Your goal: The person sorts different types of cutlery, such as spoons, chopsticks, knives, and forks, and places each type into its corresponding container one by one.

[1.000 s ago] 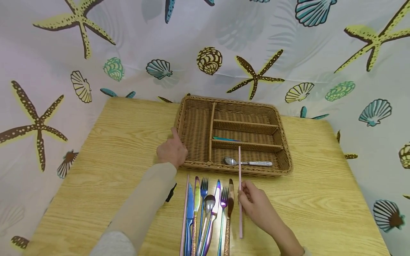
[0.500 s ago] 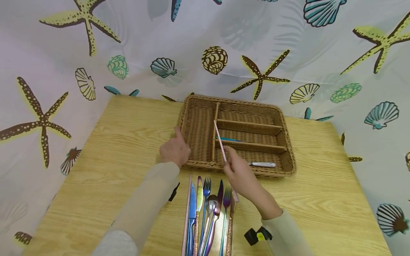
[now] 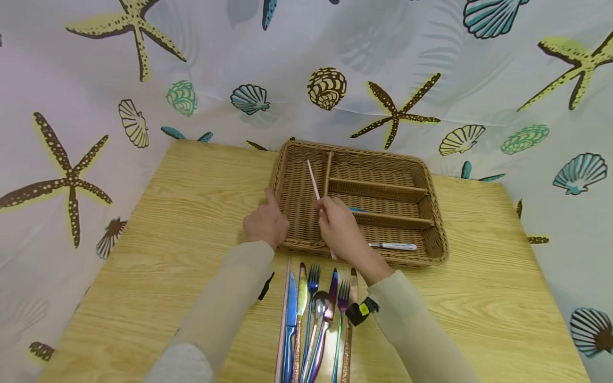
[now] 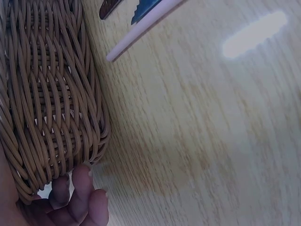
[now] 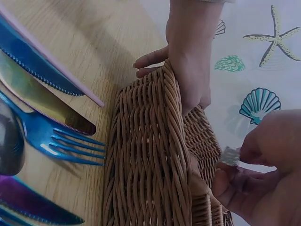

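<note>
The left arm, in a pale sleeve (image 3: pixel 225 292), reaches forward from the lower left to the near left corner of a wicker basket (image 3: pixel 378 169) on the wooden tabletop (image 3: pixel 201 197). There the left hand (image 3: pixel 266 222) straddles the corner, its fingers bent around the weave — a grasp on the basket itself. The right arm slants in from the lower right, a black device (image 3: pixel 361 311) at its wrist, and crosses the basket's front rim.

The right hand (image 3: pixel 337 223) is over the divider beside the long left compartment (image 3: pixel 298 213). Its grip is closed in a pinch on a pink stick (image 3: pixel 313 181), thumb and fingers at the stick's middle. The stick's far end leans left over that compartment; its near end shows by the front rim. I cannot tell whether it touches the wicker.

In the basket's right half, a blue utensil (image 3: pixel 358 209) lies in the middle compartment and a white handle (image 3: pixel 397 246) in the front one, both partly hidden by the right hand and arm. In front of the basket — side by side — lie another pink stick (image 3: pixel 283 319), knives, forks and a spoon (image 3: pixel 321 302), including a blue fork (image 3: pixel 313 282).
</note>
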`<state>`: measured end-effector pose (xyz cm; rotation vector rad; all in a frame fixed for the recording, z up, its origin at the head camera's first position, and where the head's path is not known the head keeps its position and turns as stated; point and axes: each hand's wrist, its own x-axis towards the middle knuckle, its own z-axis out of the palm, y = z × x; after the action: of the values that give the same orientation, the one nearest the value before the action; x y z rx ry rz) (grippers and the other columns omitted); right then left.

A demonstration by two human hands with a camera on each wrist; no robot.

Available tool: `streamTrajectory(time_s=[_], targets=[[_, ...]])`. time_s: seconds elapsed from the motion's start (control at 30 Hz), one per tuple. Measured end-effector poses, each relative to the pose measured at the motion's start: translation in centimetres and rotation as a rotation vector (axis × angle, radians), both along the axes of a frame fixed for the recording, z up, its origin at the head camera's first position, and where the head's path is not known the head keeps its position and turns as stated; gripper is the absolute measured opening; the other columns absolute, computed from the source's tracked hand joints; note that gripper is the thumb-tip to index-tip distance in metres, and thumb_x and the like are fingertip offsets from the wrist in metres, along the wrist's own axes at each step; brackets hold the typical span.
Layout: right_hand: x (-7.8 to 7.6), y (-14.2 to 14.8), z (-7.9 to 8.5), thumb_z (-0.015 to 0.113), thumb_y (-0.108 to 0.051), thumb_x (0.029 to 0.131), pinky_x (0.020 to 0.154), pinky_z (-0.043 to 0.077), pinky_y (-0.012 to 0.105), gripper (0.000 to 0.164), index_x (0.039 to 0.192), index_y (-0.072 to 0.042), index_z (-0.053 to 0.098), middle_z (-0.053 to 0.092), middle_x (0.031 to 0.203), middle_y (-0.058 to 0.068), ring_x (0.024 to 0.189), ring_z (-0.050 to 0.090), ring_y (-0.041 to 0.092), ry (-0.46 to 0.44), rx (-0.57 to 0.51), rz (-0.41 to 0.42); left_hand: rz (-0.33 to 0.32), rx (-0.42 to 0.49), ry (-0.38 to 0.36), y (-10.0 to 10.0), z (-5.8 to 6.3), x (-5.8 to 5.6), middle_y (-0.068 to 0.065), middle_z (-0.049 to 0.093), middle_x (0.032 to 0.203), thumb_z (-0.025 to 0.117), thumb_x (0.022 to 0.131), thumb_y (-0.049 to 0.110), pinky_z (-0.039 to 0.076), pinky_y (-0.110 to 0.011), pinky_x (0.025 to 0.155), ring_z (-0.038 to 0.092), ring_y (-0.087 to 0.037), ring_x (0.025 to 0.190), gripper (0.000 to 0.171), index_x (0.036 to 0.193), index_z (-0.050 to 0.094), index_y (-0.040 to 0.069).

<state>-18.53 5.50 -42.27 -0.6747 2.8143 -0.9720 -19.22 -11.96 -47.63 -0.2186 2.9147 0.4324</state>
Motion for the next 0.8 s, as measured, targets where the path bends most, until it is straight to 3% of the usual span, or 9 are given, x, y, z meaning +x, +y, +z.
streamTrajectory(time_s=[0.27, 0.43, 0.63, 0.8], targets=[[-2.1, -2.6, -0.5, 0.043, -0.002, 0.091, 0.073, 0.050, 0.034, 0.038, 0.129, 0.002, 0.042, 0.044, 0.120, 0.023, 0.099, 0.049, 0.028, -0.074, 0.127, 0.003, 0.008, -0.031, -0.007, 0.2, 0.2, 0.0, -0.005, 0.052, 0.048, 0.040, 0.094, 0.034, 0.029, -0.030, 0.032, 0.042, -0.014, 0.034, 0.073, 0.143, -0.006, 0.004], [-3.0, -4.2, -1.2, 0.042, -0.002, 0.092, 0.079, 0.049, 0.036, 0.043, 0.134, 0.003, 0.036, 0.037, 0.131, 0.025, 0.114, 0.043, 0.033, -0.121, 0.217, 0.007, 0.007, -0.041, -0.016, 0.1, 0.0, 0.0, -0.005, 0.052, 0.048, 0.040, 0.094, 0.033, 0.029, -0.030, 0.031, 0.042, -0.014, 0.034, 0.074, 0.143, -0.007, 0.004], [-3.8, -5.7, -2.0, 0.042, -0.001, 0.092, 0.075, 0.049, 0.036, 0.036, 0.127, -0.002, 0.049, 0.045, 0.124, 0.023, 0.103, 0.049, 0.029, -0.140, 0.286, -0.029, 0.034, -0.008, -0.004, 0.1, -0.1, -0.2, -0.006, 0.052, 0.049, 0.042, 0.093, 0.031, 0.031, -0.033, 0.032, 0.044, -0.016, 0.035, 0.072, 0.143, -0.002, 0.006], [-4.1, -6.3, -2.6, 0.045, -0.003, 0.091, 0.072, 0.050, 0.036, 0.036, 0.126, -0.003, 0.051, 0.043, 0.125, 0.023, 0.097, 0.052, 0.029, -0.172, 0.302, -0.089, 0.045, 0.006, -0.013, 0.1, -0.3, -0.4, -0.005, 0.053, 0.050, 0.042, 0.093, 0.032, 0.032, -0.033, 0.033, 0.046, -0.017, 0.036, 0.072, 0.143, -0.003, 0.007]])
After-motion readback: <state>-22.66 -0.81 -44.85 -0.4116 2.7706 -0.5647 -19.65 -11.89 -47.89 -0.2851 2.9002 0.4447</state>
